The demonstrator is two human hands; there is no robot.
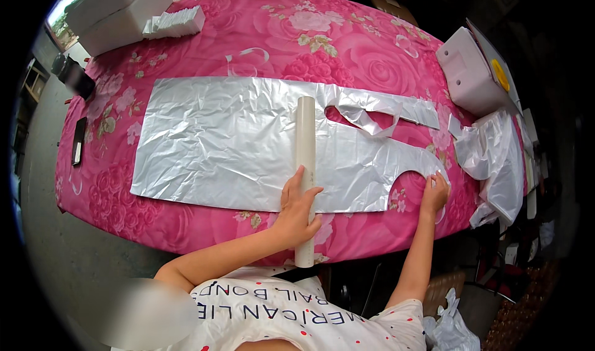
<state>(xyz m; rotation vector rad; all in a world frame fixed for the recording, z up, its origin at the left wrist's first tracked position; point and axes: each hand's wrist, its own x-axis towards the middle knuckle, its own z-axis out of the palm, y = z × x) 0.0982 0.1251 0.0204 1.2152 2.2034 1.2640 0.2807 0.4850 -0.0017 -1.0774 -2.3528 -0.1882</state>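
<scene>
A silvery, wrinkled plastic apron (223,143) lies spread across the table, its cut-out end to the right. Crosswise over its middle rests a pale plastic pipe (305,134), whose near end reaches past the table's front edge. My left hand (299,214) grips the pipe near its lower part, thumb on the right side and fingers on the left. At the right, the fingers of my right hand (436,193) are pinched on the apron's narrow strap end, beside the curved cut-out. A loose strap loop (372,118) lies twisted over the far cut-out.
A pink rose-patterned cloth (229,41) covers the table. Far left are a white foam box (121,19), a stack of white folded pieces (175,23) and a dark bottle (73,75). A phone (79,141) lies left. A white box (474,72) and crumpled white plastic (496,159) sit right.
</scene>
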